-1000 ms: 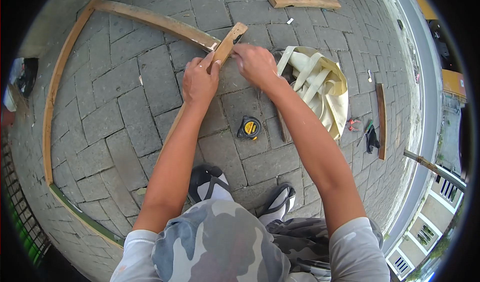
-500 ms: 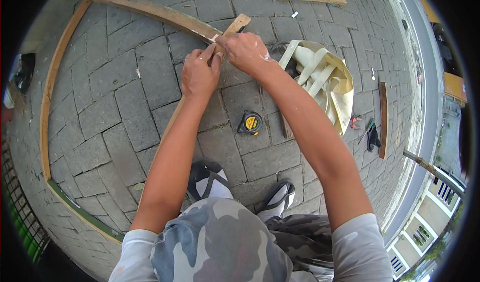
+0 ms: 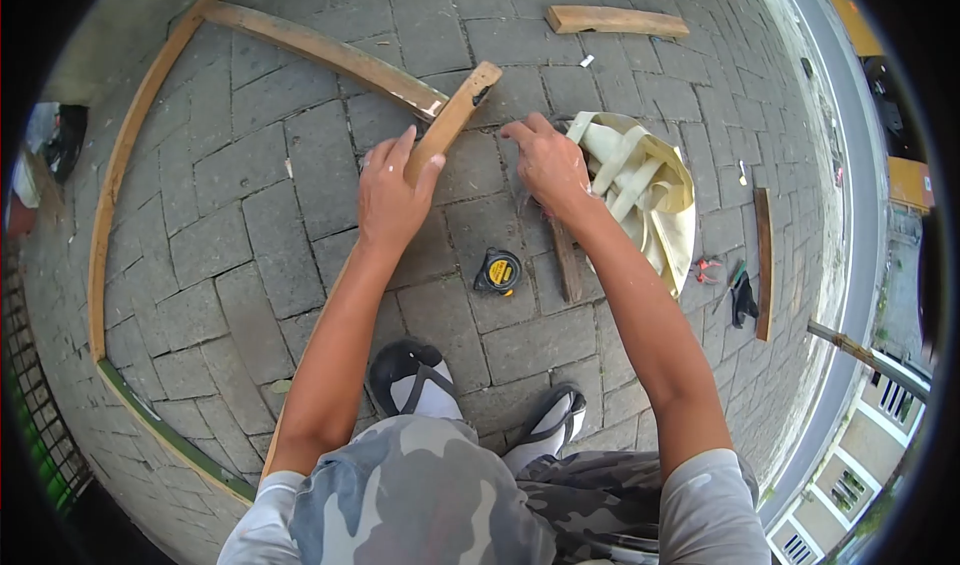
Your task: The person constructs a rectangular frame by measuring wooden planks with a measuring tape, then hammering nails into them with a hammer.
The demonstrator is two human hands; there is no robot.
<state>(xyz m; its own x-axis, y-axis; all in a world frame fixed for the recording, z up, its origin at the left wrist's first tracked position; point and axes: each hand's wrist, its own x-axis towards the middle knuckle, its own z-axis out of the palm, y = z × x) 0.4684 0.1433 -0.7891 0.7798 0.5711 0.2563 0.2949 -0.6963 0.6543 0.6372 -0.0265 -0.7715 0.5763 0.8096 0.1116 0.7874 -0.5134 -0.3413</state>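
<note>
My left hand (image 3: 392, 193) grips a long wooden plank (image 3: 456, 113), its thumb on one side and its fingers on the other. The plank's far end has a dark notch or stain. Against its left side sits the end of a wooden crosspiece (image 3: 325, 55), with a pale patch at the joint. My right hand (image 3: 553, 168) is off the wood, loosely curled with fingers apart, and nothing shows in it. Beside it stands a cream cloth bag (image 3: 670, 200). A black and yellow tape measure (image 3: 498, 272) lies on the paving between my arms.
A curved-looking wooden side piece (image 3: 135, 135) joins a green-edged length (image 3: 175, 435) at left. Loose wood lies at the top (image 3: 618, 21), at the right (image 3: 764, 265) and by the bag (image 3: 566, 260). Red-handled pliers (image 3: 708, 270) and a green-and-black tool (image 3: 742, 295) rest right of the bag.
My right hand has left the joint and moved right and down towards the bag. My left hand has slid slightly down the plank, uncovering the joint.
</note>
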